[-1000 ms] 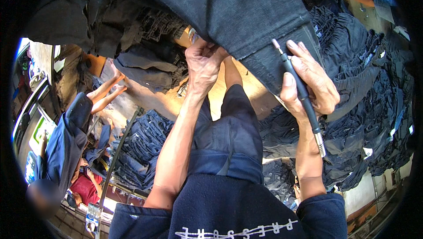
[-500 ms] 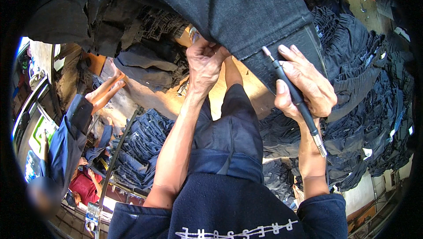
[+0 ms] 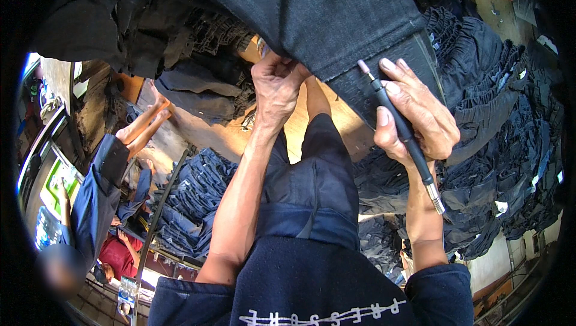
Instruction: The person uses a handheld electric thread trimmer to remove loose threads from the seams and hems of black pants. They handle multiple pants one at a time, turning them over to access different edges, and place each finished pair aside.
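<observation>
A dark denim trouser leg (image 3: 336, 20) lies over a flat black board (image 3: 399, 65), which shows beyond the hem. At the left edge of the cloth, my left hand (image 3: 277, 89) is closed with thumb and fingers pinched together; its fingertips are partly hidden against the denim. A slim black rotary grinding pen (image 3: 401, 125) with a small pinkish stone tip is held in my right hand (image 3: 426, 116). The tip sits at or just over the hem edge; whether it touches cannot be made out. My right fingertips rest near the board.
Heaped dark garments (image 3: 492, 128) crowd the right side, and more black cloth (image 3: 138, 20) hangs at upper left. Folded jeans (image 3: 195, 200) are stacked at lower left behind a dark bar. Other people sit at left, one near a green tray (image 3: 57, 188).
The grinding pen's tip has shifted very slightly up along the hem. My left hand stays nearly in place. At left, a co-worker's arm has moved by the green tray.
</observation>
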Demonstrator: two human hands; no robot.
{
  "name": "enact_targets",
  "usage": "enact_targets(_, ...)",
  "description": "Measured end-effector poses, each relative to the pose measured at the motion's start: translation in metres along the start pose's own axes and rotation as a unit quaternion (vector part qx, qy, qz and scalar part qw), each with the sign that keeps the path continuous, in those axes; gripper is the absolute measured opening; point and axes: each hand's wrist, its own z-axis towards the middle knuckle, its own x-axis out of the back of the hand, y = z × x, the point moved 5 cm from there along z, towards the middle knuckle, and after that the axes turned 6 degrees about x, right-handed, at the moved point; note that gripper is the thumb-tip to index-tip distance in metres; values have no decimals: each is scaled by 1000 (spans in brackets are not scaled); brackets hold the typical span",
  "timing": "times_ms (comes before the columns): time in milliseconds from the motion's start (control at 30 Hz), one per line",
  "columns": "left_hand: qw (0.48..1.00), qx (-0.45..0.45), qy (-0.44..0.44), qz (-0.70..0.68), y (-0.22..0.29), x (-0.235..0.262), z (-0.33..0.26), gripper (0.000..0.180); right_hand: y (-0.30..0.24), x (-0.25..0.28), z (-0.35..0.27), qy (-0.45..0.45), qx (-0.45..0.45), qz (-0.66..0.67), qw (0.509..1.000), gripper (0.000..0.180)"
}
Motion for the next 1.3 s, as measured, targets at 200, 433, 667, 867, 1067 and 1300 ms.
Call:
enact_targets(200, 1000, 12, 0, -16, 0, -1, 0, 28, 0, 2, -1, 9, -14, -19, 1000, 26)
enact_targets(433, 1000, 15, 5, 1, 0, -2, -1, 28, 0, 5, -3, 41, -28, -24, 998, 24)
enact_targets(667, 1000, 8, 5, -11, 2, -3, 0, 26, 0, -1, 0, -9, 8, 6, 1000, 29)
enact_targets(867, 999, 9, 26, 23, 4, -3, 0, 23, 2, 2, -5, 14, -6, -11, 1000, 27)
enact_targets(1067, 993, 66, 35, 95, 8, 3, -3, 20, 8, 21, -7, 156, -146, -63, 975, 30)
enact_targets(1300, 996, 60, 21, 62, 82, 52, -12, 89, 29, 26, 30, 240, -227, -41, 943, 25)
